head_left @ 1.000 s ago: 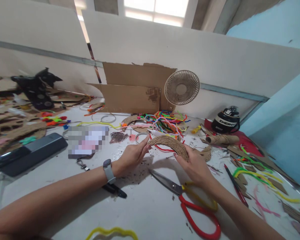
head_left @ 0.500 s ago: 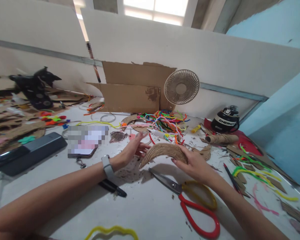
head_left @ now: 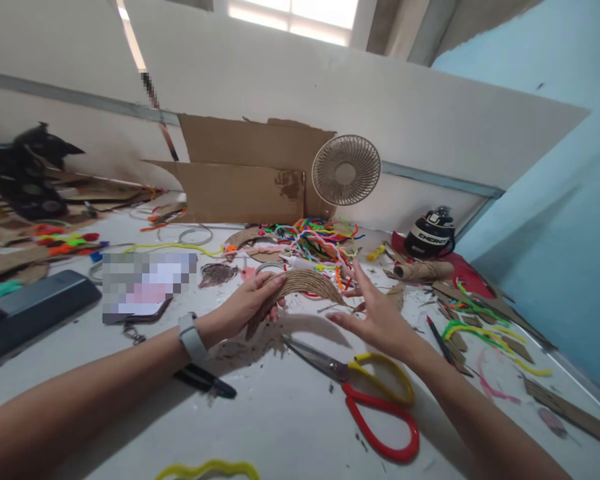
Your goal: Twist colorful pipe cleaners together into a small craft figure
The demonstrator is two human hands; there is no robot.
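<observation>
A curved strip wrapped in brown cord (head_left: 307, 283) arches above the white table. My left hand (head_left: 253, 300), with a grey watch on the wrist, is closed round its left part. At the strip's right end, my right hand (head_left: 375, 312) has its fingers spread and appears to hold nothing. Below the strip lie large scissors (head_left: 337, 367) with one red and one yellow handle loop, their blades pointing left. Behind the strip is a tangled pile of coloured pipe cleaners (head_left: 320, 239). A second curved cord-wrapped piece (head_left: 245, 237) rests beside that pile.
A phone (head_left: 153, 287) and a dark long case (head_left: 35, 313) lie at left. A round fan (head_left: 347, 170) stands before cardboard (head_left: 245, 193) at the back. A black container (head_left: 431, 232), a cardboard roll (head_left: 425, 270) and green and yellow pipe cleaners (head_left: 480, 333) are at right.
The hold on the curved strip has passed from my right hand to my left. My right hand has let go and spread its fingers. The camera view has shifted slightly right.
</observation>
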